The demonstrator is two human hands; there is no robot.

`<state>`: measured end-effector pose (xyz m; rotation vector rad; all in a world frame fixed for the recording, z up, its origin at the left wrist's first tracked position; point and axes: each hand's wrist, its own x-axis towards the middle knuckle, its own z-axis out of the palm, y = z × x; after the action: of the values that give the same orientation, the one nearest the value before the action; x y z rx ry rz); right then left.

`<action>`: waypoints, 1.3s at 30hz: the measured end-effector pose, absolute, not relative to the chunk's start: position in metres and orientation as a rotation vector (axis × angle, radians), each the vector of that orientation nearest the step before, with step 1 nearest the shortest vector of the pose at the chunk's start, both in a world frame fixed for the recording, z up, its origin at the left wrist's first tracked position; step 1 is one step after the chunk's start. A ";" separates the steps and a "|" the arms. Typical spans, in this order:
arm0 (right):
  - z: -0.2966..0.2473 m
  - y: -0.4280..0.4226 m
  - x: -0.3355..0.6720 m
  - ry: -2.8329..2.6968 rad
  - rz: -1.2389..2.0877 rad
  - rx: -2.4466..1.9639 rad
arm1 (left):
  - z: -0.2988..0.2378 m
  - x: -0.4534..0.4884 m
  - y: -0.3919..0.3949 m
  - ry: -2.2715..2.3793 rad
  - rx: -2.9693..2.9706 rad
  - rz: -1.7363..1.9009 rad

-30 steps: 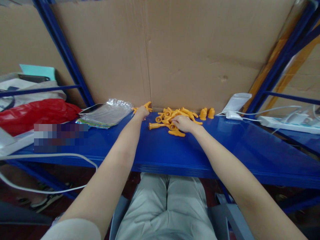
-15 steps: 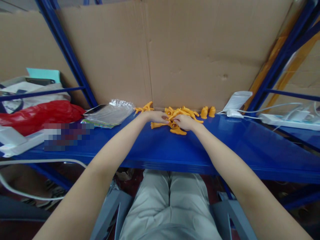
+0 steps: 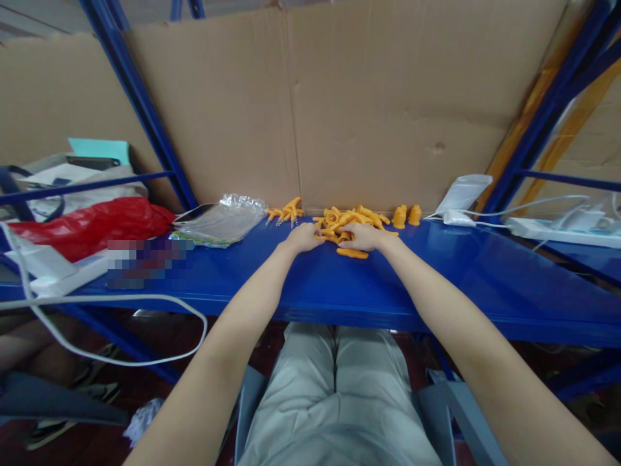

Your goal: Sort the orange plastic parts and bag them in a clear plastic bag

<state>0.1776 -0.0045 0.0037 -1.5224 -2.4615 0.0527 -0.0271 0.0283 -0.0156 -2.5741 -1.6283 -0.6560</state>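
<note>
A heap of orange plastic corkscrew parts (image 3: 359, 216) lies near the back of the blue shelf. At the heap's left edge, my left hand (image 3: 305, 237) has its fingers curled against an orange piece, mostly hidden by the fingers. My right hand (image 3: 363, 236) reaches in from the right, palm down, its fingers bent onto orange pieces at the front of the heap. Just below it lies a loose orange handle (image 3: 352, 254). Several orange corkscrews (image 3: 286, 211) with metal spirals sit apart on the left. Two orange bell-shaped pieces (image 3: 406, 217) stand upright on the right.
Left of the corkscrews are a clear plastic bag (image 3: 226, 220) and a red plastic bag (image 3: 107, 223). A white adapter with cables (image 3: 458, 218) stands to the right. Cardboard (image 3: 369, 103) closes off the back, and a white cable (image 3: 145, 359) loops below the shelf's front edge.
My left hand has drawn back from over the heap to its left edge. The tapered orange piece that lay there no longer shows, and the heap looks more gathered. The view has shifted slightly.
</note>
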 end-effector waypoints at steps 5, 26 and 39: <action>0.008 -0.008 0.175 -2.471 0.085 -1.592 | -0.010 -0.024 0.021 -1.596 -2.481 -0.784; 0.002 -0.001 0.155 -1.882 0.313 -1.090 | -0.008 -0.001 0.006 -1.090 -2.668 -1.406; 0.013 -0.004 0.177 -1.909 -0.583 -1.140 | -0.007 -0.008 0.009 -0.896 -2.351 -1.296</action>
<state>0.1770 -0.0040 0.0126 -1.1397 -1.9093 -0.5827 -0.0080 0.0094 -0.0067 -2.3515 -0.8958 -1.2964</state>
